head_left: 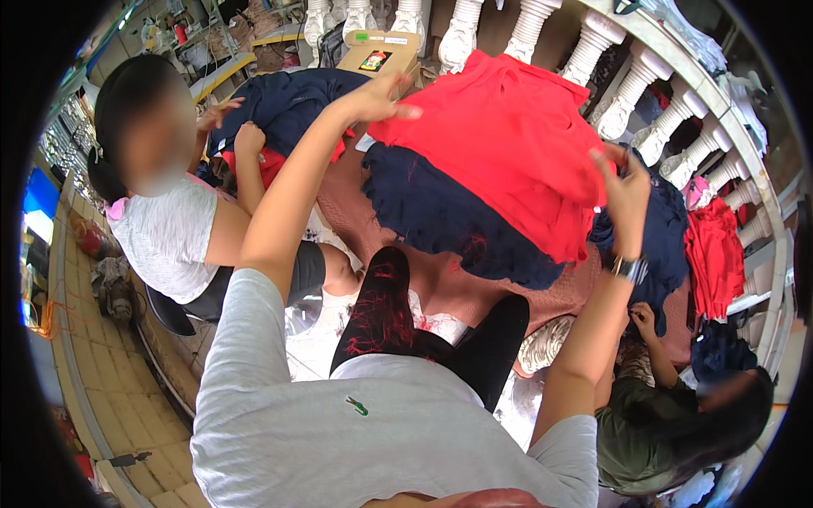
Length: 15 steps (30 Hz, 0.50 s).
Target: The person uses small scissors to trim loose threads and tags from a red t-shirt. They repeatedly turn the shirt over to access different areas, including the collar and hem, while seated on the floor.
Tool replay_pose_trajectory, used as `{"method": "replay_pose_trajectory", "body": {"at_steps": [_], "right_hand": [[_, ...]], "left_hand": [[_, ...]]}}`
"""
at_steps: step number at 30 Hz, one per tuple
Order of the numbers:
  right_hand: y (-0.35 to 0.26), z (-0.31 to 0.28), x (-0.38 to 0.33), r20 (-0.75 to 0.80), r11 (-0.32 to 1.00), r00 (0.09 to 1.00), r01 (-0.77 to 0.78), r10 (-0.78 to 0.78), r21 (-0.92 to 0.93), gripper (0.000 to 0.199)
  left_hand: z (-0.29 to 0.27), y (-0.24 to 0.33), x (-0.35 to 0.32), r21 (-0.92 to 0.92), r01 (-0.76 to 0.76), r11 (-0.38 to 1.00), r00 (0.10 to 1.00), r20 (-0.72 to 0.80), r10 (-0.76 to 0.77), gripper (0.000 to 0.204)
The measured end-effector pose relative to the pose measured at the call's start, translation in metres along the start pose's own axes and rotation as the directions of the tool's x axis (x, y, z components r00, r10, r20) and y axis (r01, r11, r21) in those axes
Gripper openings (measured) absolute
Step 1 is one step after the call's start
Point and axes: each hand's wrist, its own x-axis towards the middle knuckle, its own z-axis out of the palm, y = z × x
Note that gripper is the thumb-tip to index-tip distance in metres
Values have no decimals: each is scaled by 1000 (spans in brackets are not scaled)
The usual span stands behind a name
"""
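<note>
A red shirt-like garment (508, 144) is spread flat over a pile of navy garments (449, 216) in front of me. My left hand (377, 100) hovers at its upper left edge, fingers stretched and apart. At the garment's right edge is my right hand (625, 188), fingers parted and slightly bent, with a watch (631, 269) on the wrist. Neither hand visibly grips the cloth, though I cannot tell whether the right fingertips touch it. Loose red threads (476, 245) cling to the navy pile's front.
A brown cloth (440, 284) covers the surface beneath. To the left a person (174, 229) handles navy garments (284, 106); another person (660, 432) sits at lower right. A cardboard box (381, 57) and white balusters (584, 51) stand behind. Red cloth (714, 254) hangs at right.
</note>
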Motion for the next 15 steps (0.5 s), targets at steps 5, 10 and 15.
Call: {"method": "replay_pose_trajectory", "body": {"at_steps": [5, 10, 15], "right_hand": [[-39, 28, -60, 138, 989, 985, 118, -105, -89, 41], [-42, 22, -43, -58, 988, 989, 130, -136, -88, 15], [-45, -18, 24, -438, 980, 877, 182, -200, -83, 25]], "left_hand": [[0, -22, -2, 26, 34, 999, 985, 169, -38, 48], [-20, -42, -1, -307, -116, 944, 993, -71, 99, 17], [-78, 56, -21, -576, -422, 700, 888, -418, 191, 31]]}}
